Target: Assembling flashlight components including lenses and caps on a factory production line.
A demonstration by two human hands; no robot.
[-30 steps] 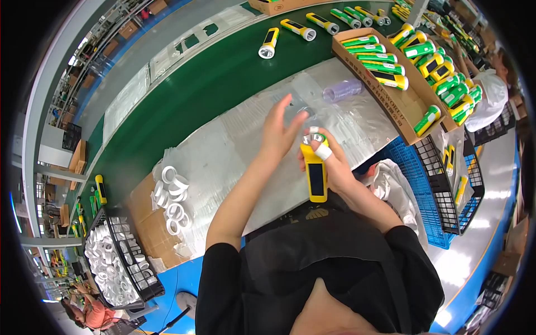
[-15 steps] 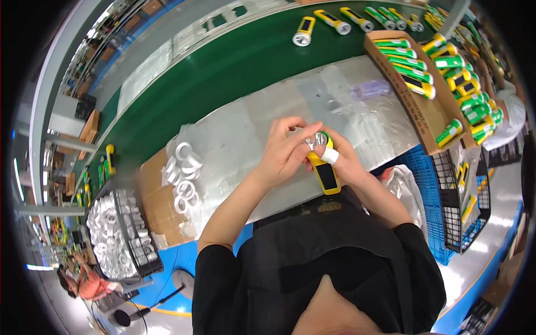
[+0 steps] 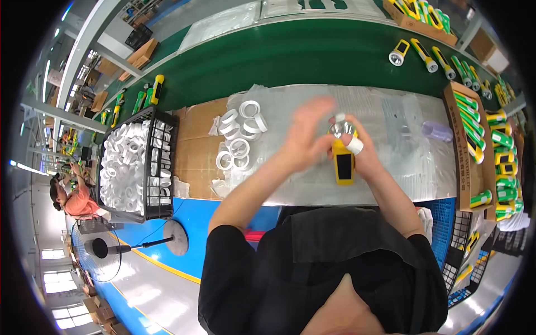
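Observation:
My right hand (image 3: 363,156) grips a yellow flashlight (image 3: 343,162) upright, its shiny reflector head pointing away from me. One finger of that hand wears white tape. My left hand (image 3: 306,139) is at the flashlight's head, fingers spread and blurred with motion, touching the rim. Both hands are above a clear plastic sheet (image 3: 407,117) spread over the workbench. A heap of white rings (image 3: 239,137) lies on cardboard to the left of my left hand.
A black crate full of white rings (image 3: 137,162) stands at the left. A cardboard box of green and yellow flashlights (image 3: 474,139) is on the right. Finished flashlights (image 3: 424,54) lie on the green conveyor belt (image 3: 290,56). Another person (image 3: 70,195) sits far left beside a floor fan (image 3: 103,248).
The view has swung left, bringing the crate of rings into sight. My left hand, earlier reaching onto the sheet, came back to the flashlight's head and now moves there.

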